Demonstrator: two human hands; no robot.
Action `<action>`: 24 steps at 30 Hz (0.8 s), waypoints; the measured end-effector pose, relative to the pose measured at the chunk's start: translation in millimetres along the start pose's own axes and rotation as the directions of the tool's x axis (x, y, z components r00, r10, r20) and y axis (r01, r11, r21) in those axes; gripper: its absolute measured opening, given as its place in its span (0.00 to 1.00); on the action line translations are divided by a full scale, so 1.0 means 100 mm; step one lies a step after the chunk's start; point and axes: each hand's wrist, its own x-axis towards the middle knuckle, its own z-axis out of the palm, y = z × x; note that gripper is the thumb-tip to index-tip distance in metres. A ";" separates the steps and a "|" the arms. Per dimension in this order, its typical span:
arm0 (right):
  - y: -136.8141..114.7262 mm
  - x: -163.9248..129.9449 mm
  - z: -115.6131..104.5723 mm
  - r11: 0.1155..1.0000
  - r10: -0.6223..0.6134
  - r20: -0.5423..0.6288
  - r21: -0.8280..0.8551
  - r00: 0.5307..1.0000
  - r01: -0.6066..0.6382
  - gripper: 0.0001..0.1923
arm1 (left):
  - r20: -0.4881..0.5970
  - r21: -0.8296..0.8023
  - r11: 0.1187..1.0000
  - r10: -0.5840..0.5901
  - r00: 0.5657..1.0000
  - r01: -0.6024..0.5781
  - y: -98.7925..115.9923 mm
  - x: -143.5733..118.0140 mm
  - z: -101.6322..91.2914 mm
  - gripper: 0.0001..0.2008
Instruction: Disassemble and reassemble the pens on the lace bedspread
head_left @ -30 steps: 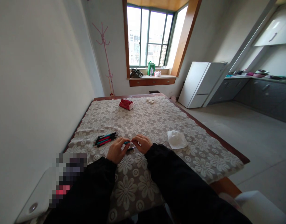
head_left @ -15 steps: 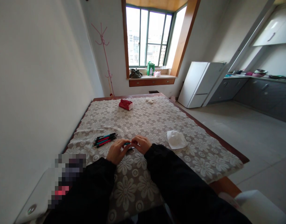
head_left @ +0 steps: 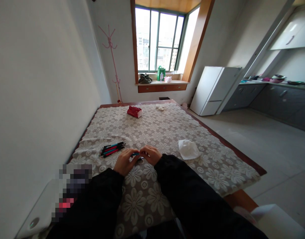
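Two hands meet over the desk [head_left: 217, 159]: our left hand [head_left: 124, 161] and right hand [head_left: 150, 154] each pinch one end of a teal pen [head_left: 136, 153], fingers clenched on it. We judge assembly or capping underway; next, a straight, aligned push. Spare pens [head_left: 112, 148] lie just left of the grip.

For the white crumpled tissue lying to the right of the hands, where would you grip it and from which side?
The white tissue lies loose and crumpled on the lace tablecloth, apart from both hands. Probably best pinched from above at its raised, creased middle: the edges lie flat on the cloth and give little to catch. The right hand is nearer to it than the left hand.
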 end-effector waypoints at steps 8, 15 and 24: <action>-0.02 0.00 0.00 1.000 -0.016 -0.012 -0.019 1.000 0.016 0.04 | 0.000 -0.049 0.999 -0.004 1.000 0.004 0.00 0.01 0.00 0.08; -0.02 -0.01 0.00 0.999 -0.002 -0.011 -0.039 1.000 0.001 0.05 | -0.005 -0.069 0.997 -0.023 1.000 0.022 -0.01 -0.01 0.02 0.09; -0.04 0.00 -0.02 0.997 0.038 -0.011 -0.064 0.999 -0.039 0.04 | -0.013 -0.073 0.997 -0.041 0.999 0.040 0.01 -0.01 0.01 0.08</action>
